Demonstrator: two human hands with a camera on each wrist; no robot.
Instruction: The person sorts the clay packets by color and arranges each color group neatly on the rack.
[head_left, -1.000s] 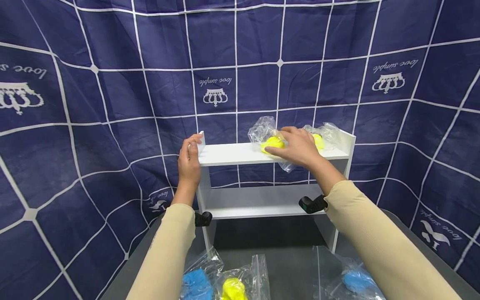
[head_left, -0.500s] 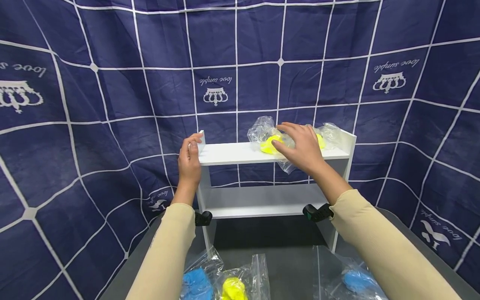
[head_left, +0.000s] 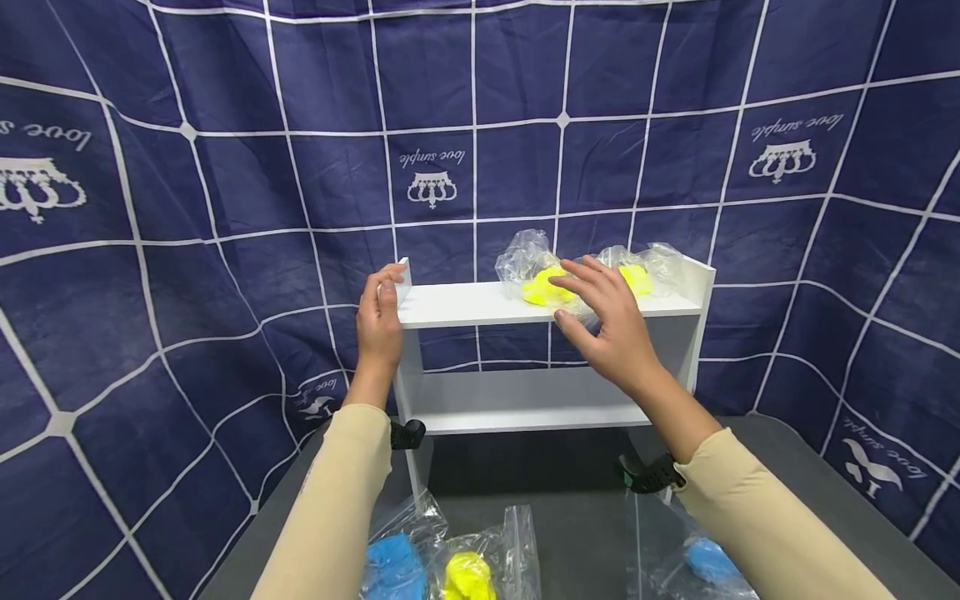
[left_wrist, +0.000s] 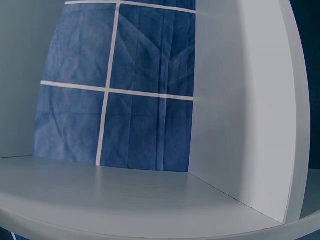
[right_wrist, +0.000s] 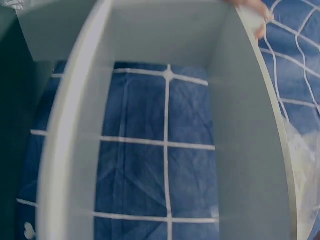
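Observation:
A white two-tier shelf [head_left: 457,310] stands in front of me. My left hand [head_left: 380,325] holds the top of its left side panel, fingers bent over the edge. Two clear plastic bags with yellow lumps inside lie on the top board: one yellow lump [head_left: 543,286] right of the middle, another yellow lump [head_left: 636,279] nearer the right end. In front of these bags my right hand [head_left: 613,333] is raised, fingers spread and holding nothing, partly covering them. The left wrist view looks into the shelf's bare compartment [left_wrist: 125,195]; neither wrist view shows its own hand's grip.
On the dark table [head_left: 577,533] before the shelf lie more clear bags, with a blue lump [head_left: 393,568] and a yellow lump [head_left: 468,577] at left and a blue lump [head_left: 708,560] at right. A navy grid-patterned curtain [head_left: 517,175] hangs behind and on both sides.
My right hand has drawn back from the yellow bags, moving right and down toward me, with its fingers spreading. The bags stay on the top board; my left hand keeps its place.

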